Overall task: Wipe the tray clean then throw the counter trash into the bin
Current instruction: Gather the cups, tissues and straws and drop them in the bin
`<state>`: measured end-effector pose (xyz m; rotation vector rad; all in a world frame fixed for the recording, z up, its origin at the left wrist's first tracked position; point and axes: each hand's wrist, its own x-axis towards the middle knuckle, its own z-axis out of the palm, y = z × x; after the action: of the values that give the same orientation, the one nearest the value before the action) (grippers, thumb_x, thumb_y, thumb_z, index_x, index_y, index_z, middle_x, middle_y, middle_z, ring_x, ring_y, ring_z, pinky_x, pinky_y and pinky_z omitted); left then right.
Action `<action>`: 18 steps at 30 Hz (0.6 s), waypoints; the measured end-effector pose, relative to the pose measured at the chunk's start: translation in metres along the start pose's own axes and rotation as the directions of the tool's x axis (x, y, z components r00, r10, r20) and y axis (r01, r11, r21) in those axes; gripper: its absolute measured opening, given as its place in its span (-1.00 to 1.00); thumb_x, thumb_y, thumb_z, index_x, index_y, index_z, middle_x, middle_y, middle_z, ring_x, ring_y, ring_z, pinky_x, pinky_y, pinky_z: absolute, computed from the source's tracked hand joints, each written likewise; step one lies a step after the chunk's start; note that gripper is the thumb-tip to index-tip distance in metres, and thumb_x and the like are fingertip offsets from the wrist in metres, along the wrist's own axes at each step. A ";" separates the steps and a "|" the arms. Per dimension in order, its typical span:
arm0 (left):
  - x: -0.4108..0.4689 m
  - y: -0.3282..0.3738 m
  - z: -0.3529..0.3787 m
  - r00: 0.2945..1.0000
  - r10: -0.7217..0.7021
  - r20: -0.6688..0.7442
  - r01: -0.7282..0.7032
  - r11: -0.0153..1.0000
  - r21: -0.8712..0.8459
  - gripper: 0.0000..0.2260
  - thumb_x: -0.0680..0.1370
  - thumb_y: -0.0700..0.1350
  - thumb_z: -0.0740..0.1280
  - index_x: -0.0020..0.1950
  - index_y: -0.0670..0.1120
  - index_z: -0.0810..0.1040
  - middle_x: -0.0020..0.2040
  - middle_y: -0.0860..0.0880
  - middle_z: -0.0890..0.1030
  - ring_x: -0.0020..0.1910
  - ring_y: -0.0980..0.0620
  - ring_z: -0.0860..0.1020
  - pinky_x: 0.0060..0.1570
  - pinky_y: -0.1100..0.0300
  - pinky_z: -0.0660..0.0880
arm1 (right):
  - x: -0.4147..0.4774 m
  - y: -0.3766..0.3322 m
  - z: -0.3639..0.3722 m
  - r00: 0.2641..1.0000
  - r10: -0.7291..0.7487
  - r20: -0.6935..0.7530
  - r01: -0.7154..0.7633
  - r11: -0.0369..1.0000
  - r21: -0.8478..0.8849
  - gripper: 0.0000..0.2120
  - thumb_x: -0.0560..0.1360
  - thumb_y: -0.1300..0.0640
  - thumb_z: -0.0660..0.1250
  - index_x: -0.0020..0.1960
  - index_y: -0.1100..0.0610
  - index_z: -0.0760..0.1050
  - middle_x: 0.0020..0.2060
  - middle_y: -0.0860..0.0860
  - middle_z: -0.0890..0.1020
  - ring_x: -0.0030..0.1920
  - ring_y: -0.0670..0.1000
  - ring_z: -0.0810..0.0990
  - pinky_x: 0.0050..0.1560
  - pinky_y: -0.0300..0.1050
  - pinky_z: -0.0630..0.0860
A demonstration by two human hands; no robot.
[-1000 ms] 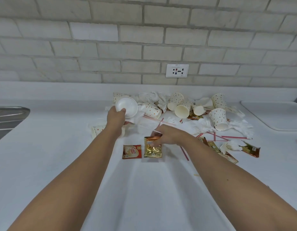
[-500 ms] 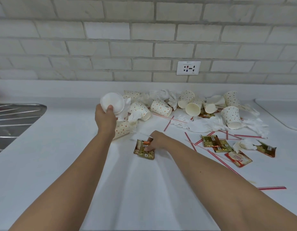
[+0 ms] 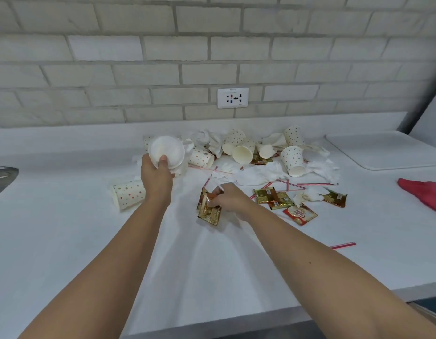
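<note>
White laminate countertop (image 3: pixel 65 241) below a pale brick wall, head view. Left hand (image 3: pixel 156 178) grips a white paper cup (image 3: pixel 166 152) held base toward the camera; the thumb lies on the base, the other fingers are hidden behind it, and whether more cups are nested inside cannot be told. Right hand (image 3: pixel 228 199), just right of it and nearer, pinches a bunch of gold foil sachets (image 3: pixel 209 209) with curled fingers; the fingertips are partly covered by the foil.

Counter trash lies beyond and right of both hands: dotted paper cups (image 3: pixel 293 160) on their sides, crumpled white tissue (image 3: pixel 256 173), red-striped straws (image 3: pixel 314 184) and further loose sachets (image 3: pixel 273 198). One dotted cup (image 3: pixel 127 195) lies apart, left of the left wrist. A white rectangular tray (image 3: pixel 383 150) sits at far right, cut off by the frame edge. A red cloth (image 3: pixel 423 195), near the tray, and a steel sink rim (image 3: pixel 2 176), far left, are likewise cut off.
</note>
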<state>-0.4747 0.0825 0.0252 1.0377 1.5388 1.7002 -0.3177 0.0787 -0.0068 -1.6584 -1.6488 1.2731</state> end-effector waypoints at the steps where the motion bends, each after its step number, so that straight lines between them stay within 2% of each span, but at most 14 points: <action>1: -0.008 0.002 0.010 1.000 0.002 0.015 -0.002 1.000 -0.017 -0.73 0.60 -0.17 0.15 0.29 -0.18 0.35 0.13 -0.06 0.43 0.11 -0.08 0.45 0.02 0.04 0.53 | -0.007 0.004 -0.014 0.998 0.014 -0.059 -0.010 0.997 0.070 -0.78 0.42 0.29 0.40 -0.31 0.12 0.41 -0.34 -0.02 0.47 -0.29 -0.06 0.44 -0.38 -0.27 0.29; 4: -0.037 0.010 0.045 0.997 0.015 0.074 -0.011 0.998 -0.056 -0.71 0.61 -0.18 0.14 0.32 -0.17 0.33 0.11 -0.02 0.40 0.05 -0.03 0.44 -0.16 0.21 0.52 | -0.035 0.018 -0.057 0.978 0.061 -0.198 -0.009 0.967 0.254 -0.88 0.39 0.32 0.37 -0.21 0.19 0.45 -0.35 0.07 0.49 -0.36 -0.03 0.45 -0.45 -0.27 0.30; 7: -0.071 0.018 0.083 0.985 0.020 0.174 -0.010 0.998 -0.057 -0.72 0.61 -0.18 0.14 0.32 -0.16 0.33 0.11 -0.04 0.41 0.09 -0.06 0.45 -0.09 0.15 0.52 | -0.065 0.034 -0.101 0.951 0.086 -0.296 0.012 0.949 0.315 -0.85 0.38 0.34 0.36 -0.19 0.17 0.42 -0.35 0.08 0.49 -0.37 0.00 0.50 -0.47 -0.29 0.38; 10: -0.109 0.025 0.123 0.961 0.056 0.271 -0.048 0.998 -0.035 -0.70 0.61 -0.17 0.14 0.34 -0.17 0.32 0.16 -0.08 0.42 0.16 -0.09 0.45 -0.05 0.12 0.52 | -0.100 0.051 -0.145 0.912 0.099 -0.397 0.019 0.959 0.282 -0.84 0.38 0.36 0.34 -0.27 0.18 0.39 -0.40 0.05 0.43 -0.42 -0.02 0.40 -0.53 -0.28 0.28; 12: -0.140 0.031 0.151 0.939 0.084 0.334 -0.084 0.996 -0.014 -0.70 0.62 -0.16 0.14 0.34 -0.19 0.31 0.13 -0.04 0.38 0.17 -0.09 0.44 -0.13 0.29 0.52 | -0.126 0.065 -0.174 0.872 0.096 -0.480 0.038 0.964 0.262 -0.85 0.36 0.37 0.32 -0.30 0.21 0.40 -0.43 0.05 0.40 -0.43 -0.02 0.36 -0.53 -0.27 0.24; 13: -0.156 0.034 0.163 0.927 0.090 0.364 -0.096 0.995 -0.003 -0.69 0.62 -0.15 0.13 0.35 -0.19 0.30 0.13 -0.03 0.37 0.14 -0.05 0.43 -0.25 0.45 0.47 | -0.138 0.072 -0.187 0.845 0.096 -0.526 0.048 0.966 0.253 -0.85 0.36 0.38 0.32 -0.32 0.22 0.40 -0.45 0.05 0.39 -0.45 -0.03 0.34 -0.56 -0.30 0.23; 14: -0.172 0.037 0.175 0.910 0.092 0.404 -0.101 0.995 0.003 -0.68 0.62 -0.14 0.13 0.37 -0.18 0.29 0.16 -0.03 0.38 0.12 -0.03 0.43 -0.36 0.51 0.44 | -0.152 0.079 -0.201 0.815 0.095 -0.571 0.053 0.970 0.237 -0.86 0.35 0.38 0.31 -0.32 0.23 0.41 -0.47 0.03 0.39 -0.47 -0.05 0.33 -0.59 -0.33 0.22; 15: -0.187 0.038 0.188 0.890 0.098 0.446 -0.108 0.994 -0.003 -0.67 0.62 -0.13 0.13 0.37 -0.16 0.29 0.20 -0.04 0.40 0.11 -0.04 0.46 -0.39 0.50 0.44 | -0.165 0.086 -0.214 0.783 0.096 -0.614 0.051 0.975 0.217 -0.88 0.35 0.38 0.31 -0.30 0.23 0.43 -0.48 0.02 0.38 -0.49 -0.07 0.31 -0.62 -0.36 0.20; 16: -0.200 0.039 0.198 0.868 0.103 0.485 -0.114 0.993 -0.007 -0.67 0.62 -0.12 0.14 0.37 -0.15 0.30 0.24 -0.07 0.42 0.11 -0.10 0.50 -0.34 0.44 0.49 | -0.177 0.092 -0.224 0.757 0.094 -0.647 0.046 0.979 0.197 -0.89 0.34 0.38 0.31 -0.29 0.22 0.44 -0.49 0.02 0.37 -0.49 -0.07 0.30 -0.64 -0.38 0.18; 18: -0.227 0.040 0.219 0.818 0.123 0.562 -0.146 0.989 -0.004 -0.66 0.61 -0.10 0.15 0.37 -0.15 0.31 0.26 -0.10 0.44 0.12 -0.19 0.53 -0.11 0.17 0.58 | -0.199 0.104 -0.245 0.709 0.097 -0.699 0.031 0.985 0.168 -0.85 0.33 0.38 0.30 -0.35 0.22 0.40 -0.50 0.02 0.34 -0.49 -0.07 0.28 -0.65 -0.40 0.17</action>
<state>-0.1689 -0.0053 0.0350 1.5346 1.1307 1.2787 -0.0267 -0.0602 0.0713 -1.7605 -1.0043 0.6117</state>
